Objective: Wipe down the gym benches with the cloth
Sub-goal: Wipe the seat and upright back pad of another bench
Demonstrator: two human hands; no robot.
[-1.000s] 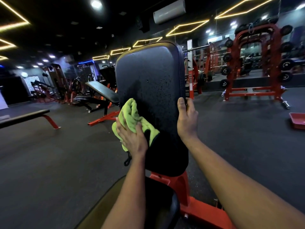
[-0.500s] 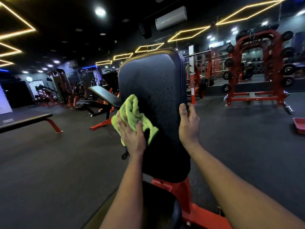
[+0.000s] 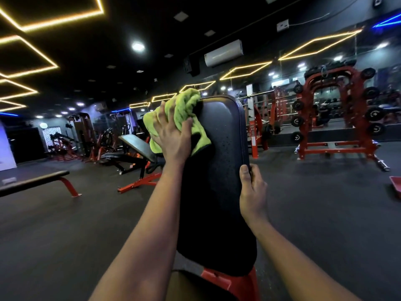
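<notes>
cloth (image 3: 181, 115) raised to backrest (image 3: 219, 170) top

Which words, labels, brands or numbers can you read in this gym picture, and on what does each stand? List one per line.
No text here can be read with certainty.
Weight plates on the red rack: pale markings, too small and blurred to read.
Red post: pale label marks, blurred.
Backrest pad: no print shows.
Green cloth: no print shows.
</notes>
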